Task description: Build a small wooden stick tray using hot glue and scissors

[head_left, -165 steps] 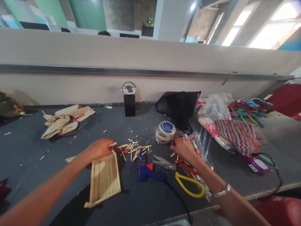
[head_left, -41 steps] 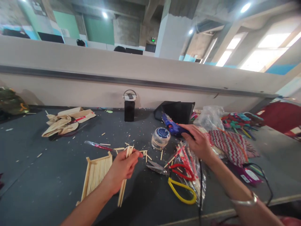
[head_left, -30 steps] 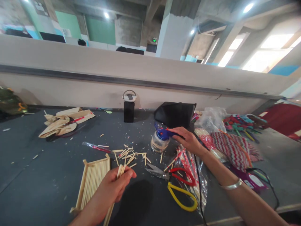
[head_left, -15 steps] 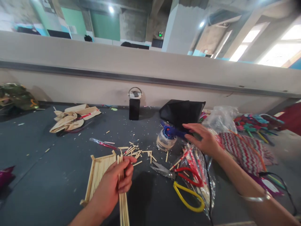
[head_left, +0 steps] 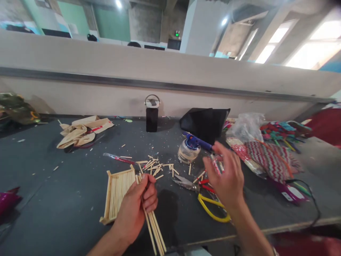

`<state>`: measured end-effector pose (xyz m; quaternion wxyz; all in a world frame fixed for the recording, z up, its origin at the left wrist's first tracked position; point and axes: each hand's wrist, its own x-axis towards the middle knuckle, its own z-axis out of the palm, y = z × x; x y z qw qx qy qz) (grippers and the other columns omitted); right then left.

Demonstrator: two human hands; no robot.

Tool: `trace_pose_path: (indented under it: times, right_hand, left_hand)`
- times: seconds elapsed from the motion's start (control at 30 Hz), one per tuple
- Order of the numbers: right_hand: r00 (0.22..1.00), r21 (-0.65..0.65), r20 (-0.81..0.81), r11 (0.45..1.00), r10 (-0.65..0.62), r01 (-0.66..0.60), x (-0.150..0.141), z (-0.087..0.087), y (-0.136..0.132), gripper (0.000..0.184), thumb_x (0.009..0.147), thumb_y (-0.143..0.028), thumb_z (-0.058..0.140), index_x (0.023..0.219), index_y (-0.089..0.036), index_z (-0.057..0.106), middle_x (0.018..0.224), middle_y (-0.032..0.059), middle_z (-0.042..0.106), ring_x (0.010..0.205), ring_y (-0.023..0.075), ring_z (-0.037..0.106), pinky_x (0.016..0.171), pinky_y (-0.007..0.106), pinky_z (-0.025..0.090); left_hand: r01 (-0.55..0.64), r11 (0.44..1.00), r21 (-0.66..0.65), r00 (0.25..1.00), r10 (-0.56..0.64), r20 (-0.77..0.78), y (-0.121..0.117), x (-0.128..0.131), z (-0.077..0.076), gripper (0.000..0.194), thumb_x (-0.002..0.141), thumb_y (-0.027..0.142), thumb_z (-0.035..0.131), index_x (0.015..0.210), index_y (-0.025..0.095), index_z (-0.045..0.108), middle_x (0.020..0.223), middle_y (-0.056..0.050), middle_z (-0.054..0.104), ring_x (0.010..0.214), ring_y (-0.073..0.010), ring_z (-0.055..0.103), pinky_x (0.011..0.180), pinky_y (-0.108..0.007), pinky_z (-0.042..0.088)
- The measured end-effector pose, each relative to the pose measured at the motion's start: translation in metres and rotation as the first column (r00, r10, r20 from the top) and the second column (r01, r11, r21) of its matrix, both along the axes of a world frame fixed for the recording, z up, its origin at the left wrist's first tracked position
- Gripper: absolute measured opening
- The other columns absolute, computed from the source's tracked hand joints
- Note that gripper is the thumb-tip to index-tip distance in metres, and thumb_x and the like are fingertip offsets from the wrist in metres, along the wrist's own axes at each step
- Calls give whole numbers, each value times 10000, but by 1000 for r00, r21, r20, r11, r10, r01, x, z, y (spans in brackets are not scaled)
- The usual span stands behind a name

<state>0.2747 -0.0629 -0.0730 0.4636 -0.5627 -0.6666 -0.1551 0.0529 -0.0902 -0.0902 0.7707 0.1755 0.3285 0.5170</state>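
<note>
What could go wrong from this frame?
The left hand pinches a loose bundle of sticks; some could slip out. The empty right hand hovers above open scissors, a possible cut. The glue gun leans on a jar and may tip.

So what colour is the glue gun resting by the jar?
Blue, seen in the head view: the glue gun lies beside the jar.

The right hand (head_left: 226, 179) is motion-blurred, part of the yellow-handled scissors (head_left: 210, 209) is hidden behind it, and the sticks (head_left: 154, 231) below the left hand (head_left: 135, 209) are cut off by the bottom edge.
</note>
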Motion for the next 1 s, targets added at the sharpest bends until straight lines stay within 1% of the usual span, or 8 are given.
trace_pose_path:
  times: [0.07,0.23,0.37,0.5,0.63,0.77,0.87,1.0]
  right_hand:
    - [997,-46,-65,998,45,-48,12,19,18,383,899,-291,572,1264,-181,541,1032,111,675,845,230,660,721,397,571]
    - [992,1,95,997,82,-83,10,40,13,289,890,-244,586,1175,-201,607,1008,70,695,842,198,653,826,366,523]
    - [989,-86,36,986,-141,144,38,20,-6,336,889,-362,565,1169,-183,614,986,90,691,747,204,637,748,379,538]
    - [939,-394,-37,869,-342,301,92,-28,-33,575,821,-546,548,1242,-155,567,996,125,676,830,270,649,740,440,546]
    - [929,-607,-89,759,-359,235,121,-76,-61,652,764,-583,590,1235,-133,565,1017,142,703,880,300,680,781,458,552]
    - [955,-624,-121,769,-272,140,121,-92,-79,447,848,-517,525,1119,-178,634,1016,91,727,826,226,715,715,316,581]
    - [973,-608,-109,788,-204,97,120,-89,-86,369,874,-471,501,1057,-196,666,1016,82,730,815,208,714,723,286,579]
    - [988,-600,-73,797,-139,68,134,-86,-88,335,891,-430,474,1027,-224,701,1023,71,750,918,230,712,798,300,573]
  left_hand:
    - [-9,1000,14,1000,9,4,0,-3,2,242,914,351,532,806,140,581,536,84,264,441,-37,202,407,-171,212]
    - [6,1000,-9,1000,-6,5,-3,-13,0,241,888,368,562,790,149,585,530,93,228,435,-35,135,392,-171,154]
    - [33,997,-63,993,-40,-115,-7,-25,-9,264,849,412,607,780,157,587,522,100,210,436,-36,123,394,-178,139]
    - [89,995,-41,938,-98,-332,1,-28,-4,319,804,491,623,782,175,591,521,101,212,436,-40,136,402,-181,123]
    - [329,911,248,635,-19,-772,31,-5,35,277,861,467,537,887,209,633,520,78,310,452,-68,271,436,-189,223]
    - [703,537,466,246,432,-868,89,46,78,349,897,372,508,1223,269,579,863,-20,647,665,-133,563,601,-238,402]
    - [848,416,328,-66,697,-714,135,90,92,514,888,485,490,1349,256,481,1115,-91,611,876,-208,633,699,-285,448]
    - [930,327,171,-122,710,-693,174,127,89,510,778,625,559,1068,229,699,1117,-98,604,878,-239,646,696,-298,459]
